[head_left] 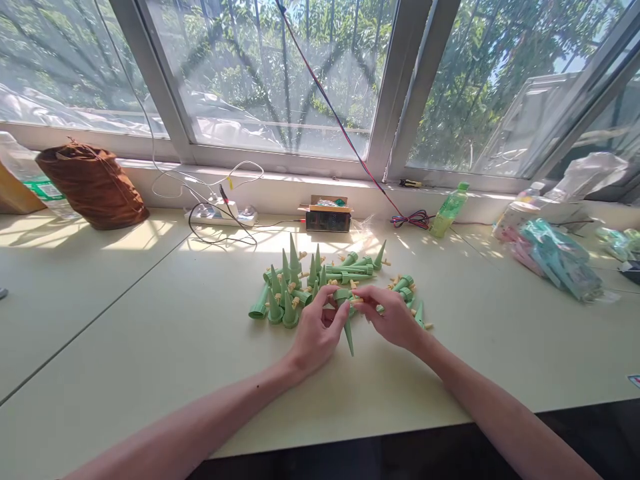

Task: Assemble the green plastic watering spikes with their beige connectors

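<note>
My left hand (320, 330) is closed round a green plant watering spike (349, 337), its ribbed collar up and its pointed tip slanting down toward the table edge. My right hand (387, 317) pinches the small beige valve (356, 300) on that spike's side; the fingers partly cover it. Just behind and beside both hands lies a pile of similar green spikes (289, 313) with beige valves. Several stand with points up, while others (350, 270) lie on their sides.
The pale table (150, 347) has a seam at left. Behind the pile stand a small black display box (327, 220) and a power strip (220, 212) with cables. A brown bag (95, 187) sits left; a green bottle (450, 210) and plastic bags (560, 257) are at right.
</note>
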`<state>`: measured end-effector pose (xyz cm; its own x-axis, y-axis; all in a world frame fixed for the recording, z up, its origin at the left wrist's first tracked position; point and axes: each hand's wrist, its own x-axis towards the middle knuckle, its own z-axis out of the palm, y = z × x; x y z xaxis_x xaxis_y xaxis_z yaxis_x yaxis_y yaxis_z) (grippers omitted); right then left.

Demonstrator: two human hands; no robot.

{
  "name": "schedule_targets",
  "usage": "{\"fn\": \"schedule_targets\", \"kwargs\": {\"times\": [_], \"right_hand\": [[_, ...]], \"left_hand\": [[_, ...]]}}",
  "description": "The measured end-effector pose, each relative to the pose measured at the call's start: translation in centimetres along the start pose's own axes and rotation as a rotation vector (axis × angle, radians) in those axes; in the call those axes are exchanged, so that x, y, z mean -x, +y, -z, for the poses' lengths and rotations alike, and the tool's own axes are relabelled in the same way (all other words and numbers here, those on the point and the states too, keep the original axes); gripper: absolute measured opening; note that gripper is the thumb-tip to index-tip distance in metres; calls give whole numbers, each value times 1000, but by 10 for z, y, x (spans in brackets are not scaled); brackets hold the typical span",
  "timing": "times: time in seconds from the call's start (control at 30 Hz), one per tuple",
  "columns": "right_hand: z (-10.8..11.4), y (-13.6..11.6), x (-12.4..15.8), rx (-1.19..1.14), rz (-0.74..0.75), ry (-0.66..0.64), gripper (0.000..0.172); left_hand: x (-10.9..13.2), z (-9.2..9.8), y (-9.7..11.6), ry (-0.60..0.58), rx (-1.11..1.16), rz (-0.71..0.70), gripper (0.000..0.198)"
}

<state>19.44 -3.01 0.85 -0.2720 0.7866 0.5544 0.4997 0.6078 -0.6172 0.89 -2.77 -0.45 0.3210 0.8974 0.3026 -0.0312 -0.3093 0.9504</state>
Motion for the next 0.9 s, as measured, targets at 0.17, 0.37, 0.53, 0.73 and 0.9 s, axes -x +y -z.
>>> {"fn": "schedule_targets", "kwargs": {"times": [0.17, 0.37, 0.53, 0.73, 0.9], "right_hand": [[1, -2, -1, 30, -30, -80, 25], [1, -3, -1, 31, -18, -131, 39], [1, -4, -2, 30, -30, -135, 43], [0, -6, 0, -2, -55, -70, 27], [0, -7, 0, -65, -19, -36, 21]], "left_hand": [[1, 1, -1, 15, -62, -36, 27], [1, 1, 3, 0, -115, -64, 25], [2, 0, 4, -15, -109, -54, 23], [-1, -1, 6, 53, 48, 15, 27], [-4, -1, 12, 97, 143, 95, 31]]}}
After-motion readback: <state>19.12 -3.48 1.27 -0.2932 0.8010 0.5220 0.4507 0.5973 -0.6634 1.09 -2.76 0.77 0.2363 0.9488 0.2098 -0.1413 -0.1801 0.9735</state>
